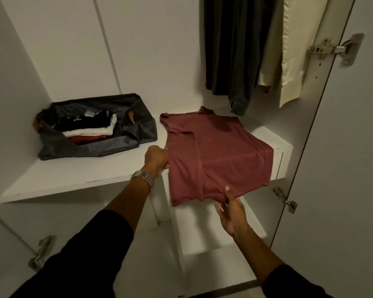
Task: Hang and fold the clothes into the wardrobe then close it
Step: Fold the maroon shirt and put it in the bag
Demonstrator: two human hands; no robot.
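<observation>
Your red T-shirt (213, 155) lies spread on the white wardrobe shelf (78, 175), collar toward the back wall, its lower part draped over the shelf's front edge and hanging in the air above the compartment below.

Your left hand (156, 159) has its fingers curled tight on the shirt's left side seam, right at the shelf edge. Your right hand (229, 209) pinches the bottom hem from beneath, thumb on top, the rest of its fingers loosely spread under the cloth.

Here is the risk: much of the shirt hangs off the shelf, so if either grip lets go before the fold goes over, the weight of that hanging part could drag the whole shirt off toward the lower shelf (220, 235). Bring the hem up unevenly and the fold will likely skew, since your left hand holds the side while the right holds only one spot near the hem's right end. The far hem corner may sag and crease.

Watch the dark hanging garment (235, 50) and the cream garment (289, 50) just above the collar end; push the shirt back too far and it could bunch under them. The grey fabric organiser (138, 130) with folded clothes (88, 127) sits just to the left, close enough that a sideways sweep might nudge it.
</observation>
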